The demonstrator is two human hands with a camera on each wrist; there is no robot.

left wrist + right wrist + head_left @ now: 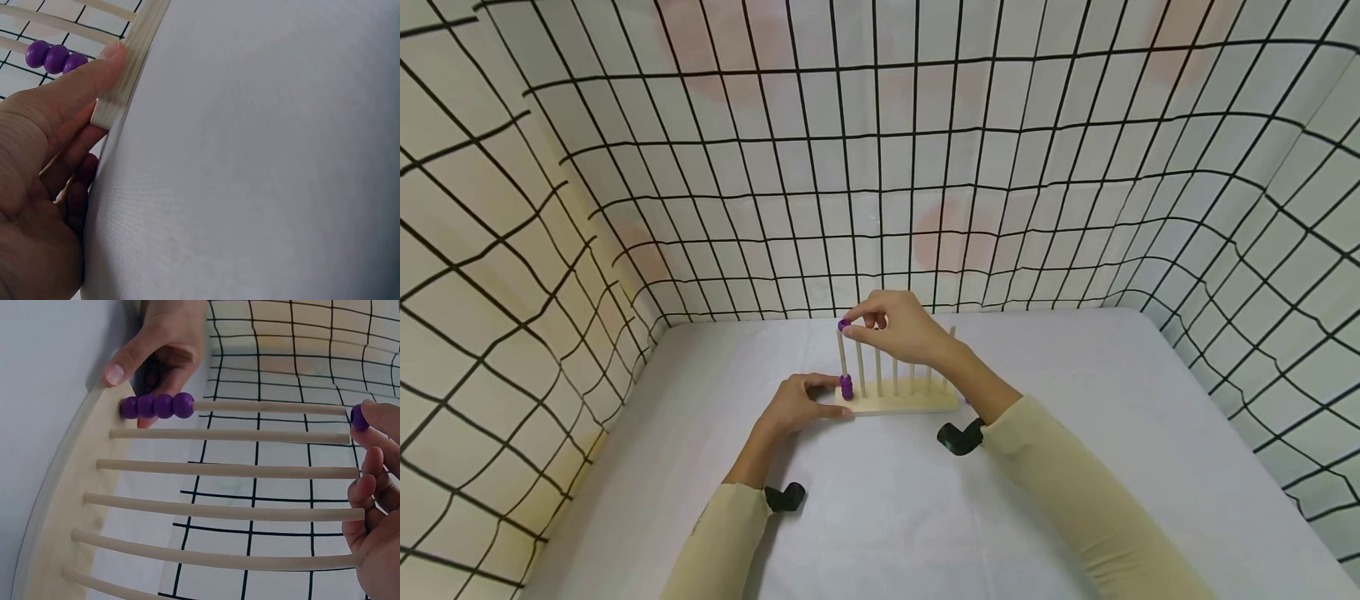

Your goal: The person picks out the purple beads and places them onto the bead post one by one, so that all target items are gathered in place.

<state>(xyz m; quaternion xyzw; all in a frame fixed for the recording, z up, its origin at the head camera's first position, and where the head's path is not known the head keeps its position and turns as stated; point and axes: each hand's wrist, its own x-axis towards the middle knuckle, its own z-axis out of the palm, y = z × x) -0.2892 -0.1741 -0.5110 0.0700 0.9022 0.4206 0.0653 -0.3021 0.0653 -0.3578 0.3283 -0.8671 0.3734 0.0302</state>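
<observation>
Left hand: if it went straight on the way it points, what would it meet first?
The base, whose end the left hand grips. The stacked beads look next in line, though depth is hard to judge.

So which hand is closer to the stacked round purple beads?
Left. The left hand grips the pale wooden base beside the stacked beads; the right hand pinches another purple bead at the top of their wooden peg.

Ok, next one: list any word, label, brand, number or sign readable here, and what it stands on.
None can be read. The pale wooden peg rack, round purple beads and white cloth show no lettering.
A faint mark on the beige left sleeve is too small to read.
</observation>
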